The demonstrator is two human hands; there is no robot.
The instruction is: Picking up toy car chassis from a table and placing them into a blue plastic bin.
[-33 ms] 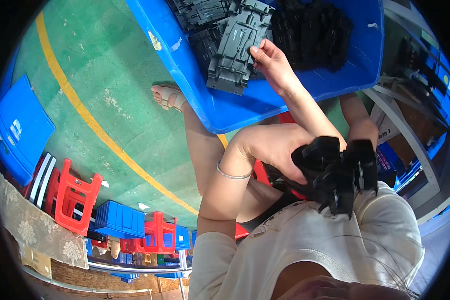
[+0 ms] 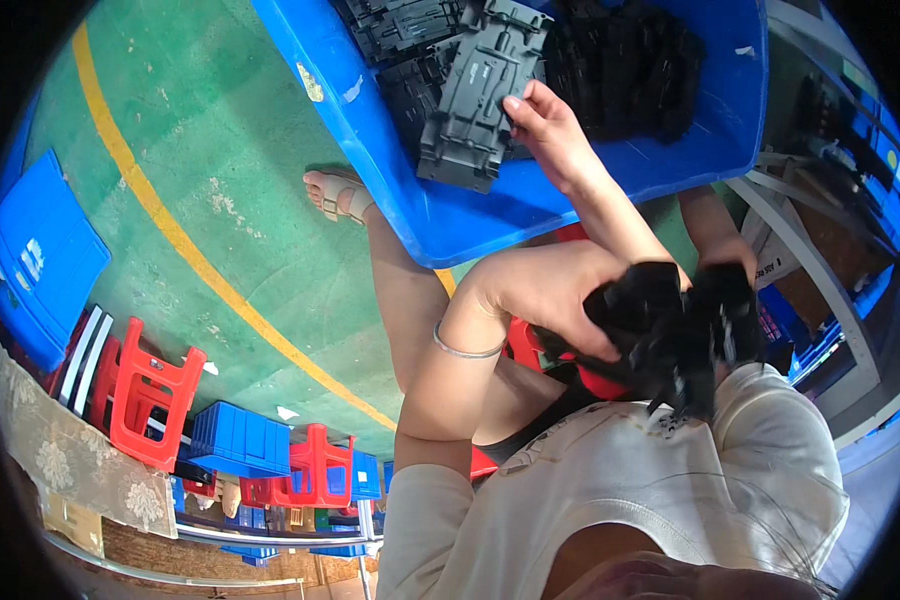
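My right hand (image 2: pixel 550 125) is closed on the edge of a dark grey moulded plastic plate (image 2: pixel 480 100), thumb on top. The plate is long, with raised ribs and small holes, and is held tilted over the blue bin (image 2: pixel 470 238). Several like plates (image 2: pixel 395 30) lie beneath it. My left hand (image 2: pixel 575 305), a bangle on its forearm, is closed around a bunch of black moulded plastic parts (image 2: pixel 670 335) in front of my chest. These parts are blurred and hide part of my right forearm; the left fingers are mostly out of sight behind them.
More black parts (image 2: pixel 620 70) stand packed in the bin's right side. A grey metal frame (image 2: pixel 820 270) is at my right. To the left are red stools (image 2: pixel 155 395), blue crates (image 2: pixel 240 437) and a yellow line (image 2: pixel 205 265) on the green floor (image 2: pixel 220 130).
The plate in my right hand has shifted slightly to the right and turned a little. The black parts in my left hand have moved slightly and changed their tilt.
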